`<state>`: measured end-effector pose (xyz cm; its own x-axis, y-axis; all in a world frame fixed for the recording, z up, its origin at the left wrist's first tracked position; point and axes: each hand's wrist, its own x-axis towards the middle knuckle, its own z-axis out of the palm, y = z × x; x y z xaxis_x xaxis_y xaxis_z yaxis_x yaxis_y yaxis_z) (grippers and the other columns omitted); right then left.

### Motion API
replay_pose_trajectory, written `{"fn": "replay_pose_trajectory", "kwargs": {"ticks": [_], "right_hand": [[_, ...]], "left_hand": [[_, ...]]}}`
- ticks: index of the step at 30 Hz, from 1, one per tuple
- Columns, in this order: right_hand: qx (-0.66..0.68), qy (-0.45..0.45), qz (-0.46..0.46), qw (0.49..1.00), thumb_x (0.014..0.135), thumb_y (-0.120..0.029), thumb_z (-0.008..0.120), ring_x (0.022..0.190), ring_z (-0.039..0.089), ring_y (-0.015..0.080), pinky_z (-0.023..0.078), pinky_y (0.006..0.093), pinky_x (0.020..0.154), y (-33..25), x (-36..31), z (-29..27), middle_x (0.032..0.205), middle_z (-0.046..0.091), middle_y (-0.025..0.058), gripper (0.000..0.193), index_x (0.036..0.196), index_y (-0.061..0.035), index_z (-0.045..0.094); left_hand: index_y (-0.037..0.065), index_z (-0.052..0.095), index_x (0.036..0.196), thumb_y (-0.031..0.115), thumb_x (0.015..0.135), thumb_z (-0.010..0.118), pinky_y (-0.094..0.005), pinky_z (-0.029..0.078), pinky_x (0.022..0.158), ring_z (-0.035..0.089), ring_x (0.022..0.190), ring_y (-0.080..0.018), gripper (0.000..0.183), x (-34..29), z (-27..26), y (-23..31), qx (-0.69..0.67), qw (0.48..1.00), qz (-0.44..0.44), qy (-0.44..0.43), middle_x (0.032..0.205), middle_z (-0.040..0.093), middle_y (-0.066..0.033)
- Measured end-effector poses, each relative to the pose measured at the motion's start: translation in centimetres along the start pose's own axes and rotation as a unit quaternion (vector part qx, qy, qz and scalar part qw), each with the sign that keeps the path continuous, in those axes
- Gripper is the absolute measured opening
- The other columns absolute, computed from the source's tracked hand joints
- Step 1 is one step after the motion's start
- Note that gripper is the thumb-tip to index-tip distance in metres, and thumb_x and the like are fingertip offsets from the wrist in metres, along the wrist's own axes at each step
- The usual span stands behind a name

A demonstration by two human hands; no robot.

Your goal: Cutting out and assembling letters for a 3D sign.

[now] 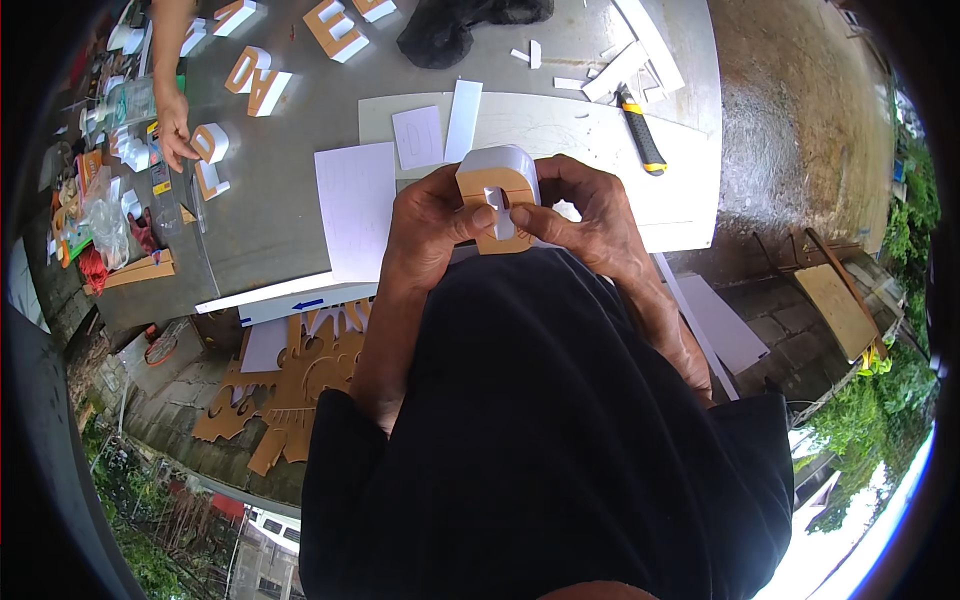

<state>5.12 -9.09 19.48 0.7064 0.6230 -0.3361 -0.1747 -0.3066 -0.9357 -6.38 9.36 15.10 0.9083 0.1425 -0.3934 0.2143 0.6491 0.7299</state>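
Observation:
A three-dimensional letter D point(512, 182) is raised in front of my chest, above the near edge of the table. Its face is brown and its thick sides are white. My left hand point(428, 220) grips its left side, the thumb pressed at the opening in its middle. From the other side my right hand point(592, 215) holds it too, with that thumb also at the opening. A white strip stands inside this opening between the thumbs. Behind the letter lie a small white card point(418, 138) with a D outline and a pale strip point(463, 115).
Several brown-and-white letters point(265, 92) sit at the far left, where another person's hand point(174, 130) reaches in. A utility knife point(642, 130) rests on a white sheet point(590, 150) at right, near white offcuts point(620, 70). A black cloth point(450, 30) lies at the back.

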Motion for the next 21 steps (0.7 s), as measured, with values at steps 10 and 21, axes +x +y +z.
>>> {"fn": "replay_pose_trajectory", "kwargs": {"ticks": [10, 21], "right_hand": [[0.131, -0.039, 0.059, 0.989, 0.088, -0.037, 0.081, 0.076, 0.068, 0.0208, 0.057, 0.0339, 0.071, 1.2, 0.5, -0.3, 0.089, 0.072, 0.0162, 0.051, 0.112, 0.0069, 0.071], [0.192, -0.037, 0.106, 0.975, 0.098, -0.011, 0.068, 0.073, 0.065, 0.0141, 0.055, 0.0295, 0.070, 1.7, 1.0, -0.3, 0.083, 0.071, 0.0095, 0.016, 0.104, 0.0043, 0.071]], "left_hand": [[-0.010, 0.063, 0.125, 0.012, 0.088, 0.081, -0.0343, 0.056, 0.095, 0.072, 0.099, -0.0204, 0.047, -0.2, -0.9, -1.5, -0.117, 0.992, 0.007, 0.045, 0.111, 0.073, -0.0153], [-0.009, 0.062, 0.125, 0.021, 0.087, 0.081, -0.0346, 0.053, 0.094, 0.069, 0.103, -0.0205, 0.052, -0.5, -0.6, -1.0, -0.003, 0.999, -0.001, 0.043, 0.113, 0.071, -0.0134]]}}
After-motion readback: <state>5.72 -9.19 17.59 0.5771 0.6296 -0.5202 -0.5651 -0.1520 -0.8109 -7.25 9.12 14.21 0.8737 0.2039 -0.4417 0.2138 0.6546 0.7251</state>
